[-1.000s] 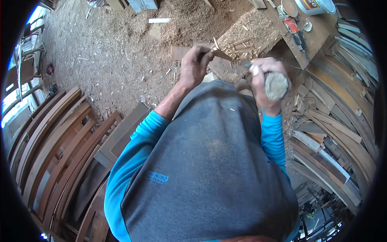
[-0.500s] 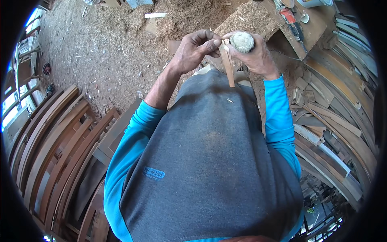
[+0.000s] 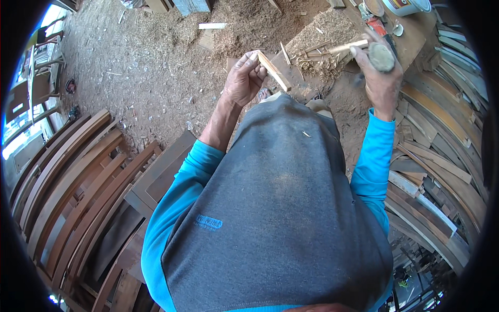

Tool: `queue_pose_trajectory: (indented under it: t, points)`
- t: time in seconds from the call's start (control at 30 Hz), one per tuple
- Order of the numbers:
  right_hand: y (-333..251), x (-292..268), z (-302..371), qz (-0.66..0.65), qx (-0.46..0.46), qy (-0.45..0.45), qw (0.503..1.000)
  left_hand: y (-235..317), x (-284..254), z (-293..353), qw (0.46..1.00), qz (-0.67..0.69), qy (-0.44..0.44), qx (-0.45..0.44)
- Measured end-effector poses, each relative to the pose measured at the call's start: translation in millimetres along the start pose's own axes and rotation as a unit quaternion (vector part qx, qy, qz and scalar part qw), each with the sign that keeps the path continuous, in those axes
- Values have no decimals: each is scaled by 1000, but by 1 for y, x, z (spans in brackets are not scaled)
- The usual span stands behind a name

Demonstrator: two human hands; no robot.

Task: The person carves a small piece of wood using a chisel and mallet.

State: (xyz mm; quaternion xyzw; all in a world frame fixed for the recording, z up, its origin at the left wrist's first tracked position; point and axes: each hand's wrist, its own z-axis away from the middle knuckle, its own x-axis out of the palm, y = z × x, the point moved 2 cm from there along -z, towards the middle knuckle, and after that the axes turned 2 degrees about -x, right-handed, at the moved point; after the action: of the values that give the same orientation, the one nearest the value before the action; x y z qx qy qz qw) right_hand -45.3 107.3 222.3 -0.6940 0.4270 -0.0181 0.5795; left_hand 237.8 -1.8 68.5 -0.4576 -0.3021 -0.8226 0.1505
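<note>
My left hand (image 3: 244, 82) pinches a short tapered strip of wood (image 3: 274, 72) between thumb and fingers, tilted down to the right. To the right and apart from it, my right hand (image 3: 383, 86) is closed around a tool with a round, pale, frayed end (image 3: 381, 57). The rest of that tool is hidden by the grip. A pale stick (image 3: 348, 47) runs left from beside the right thumb; whether the hand holds it or it only lies behind, I cannot tell. Below that stick are curled wood shavings (image 3: 325, 65) on a sawdust-covered board.
Behind my right hand are a red and black power tool (image 3: 377, 27) and a white bucket (image 3: 406, 6) on a board. Long timbers (image 3: 78, 179) are stacked at the left, more planks (image 3: 431, 151) at the right. Sawdust and chips cover the ground (image 3: 156, 73).
My hands have drawn apart: the right has moved right with the round-ended tool, away from the wood strip. The left keeps the strip, now tilted more. The shavings have come into view.
</note>
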Motion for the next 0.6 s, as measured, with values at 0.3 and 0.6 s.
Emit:
queue_pose_trajectory:
  t: [0.3, 0.6]
  points:
    - [-33, 48, 47, -117, 43, -222, 967, -6, -1, -7, 999, 35, -30, 7]
    - [-18, 43, 48, -113, 55, -186, 975, 13, 54, 10, 986, -97, -70, 119]
